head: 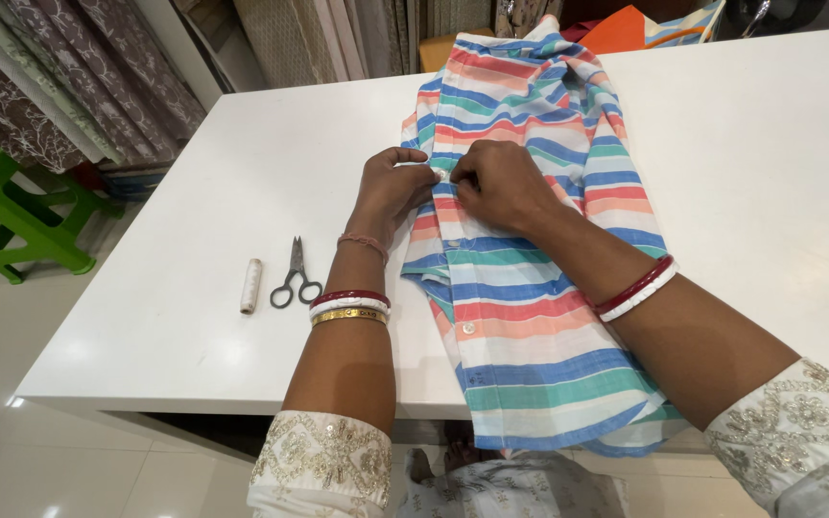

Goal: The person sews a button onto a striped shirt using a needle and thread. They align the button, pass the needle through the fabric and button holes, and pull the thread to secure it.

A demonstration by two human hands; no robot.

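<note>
A striped shirt in blue, teal, coral and white lies lengthwise on the white table, its hem hanging over the near edge. My left hand and my right hand meet at the shirt's front placket, both pinching the fabric around a small white button. More white buttons run down the placket, one nearer to me. Both wrists wear red and white bangles.
A pair of grey scissors and a white thread spool lie on the table left of my left arm. A green plastic stool stands on the floor at left. Patterned curtains hang behind the table.
</note>
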